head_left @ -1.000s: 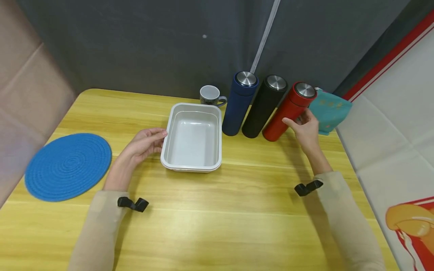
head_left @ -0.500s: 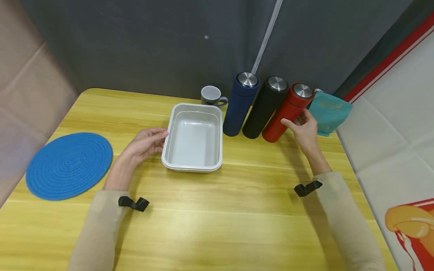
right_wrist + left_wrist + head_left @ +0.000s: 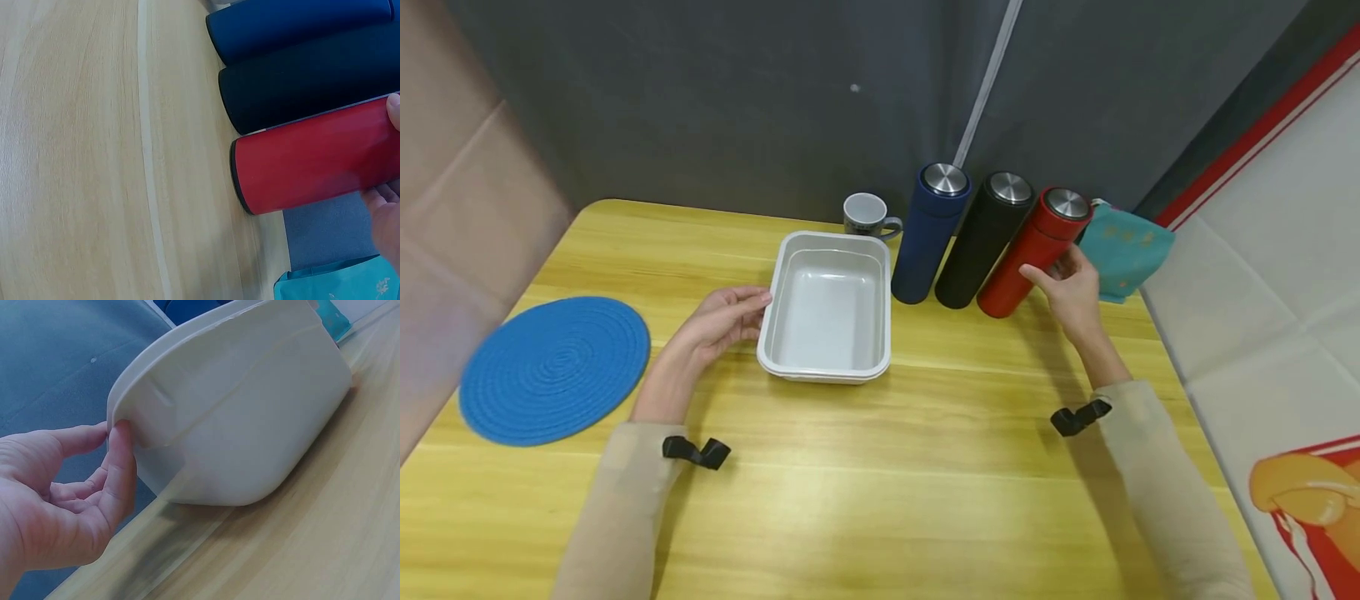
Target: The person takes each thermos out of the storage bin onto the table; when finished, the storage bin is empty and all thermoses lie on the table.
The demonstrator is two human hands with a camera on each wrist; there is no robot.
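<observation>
I see the yellow wooden table [image 3: 925,467] first, with the round blue woven mat [image 3: 553,369] at its left edge. My left hand [image 3: 718,321] rests against the left rim of the white rectangular tray [image 3: 827,304] at the table's middle, fingers relaxed, thumb touching the rim. My right hand [image 3: 1071,287] curls around the red flask [image 3: 1030,254], which stands beside the black flask [image 3: 981,242] and navy flask [image 3: 928,237]. A grey mug [image 3: 865,214] stands behind the tray.

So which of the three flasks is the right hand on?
The red cylindrical flask with a steel cap, rightmost in the row; the right hand wraps its side. The navy and black flasks stand untouched.
</observation>
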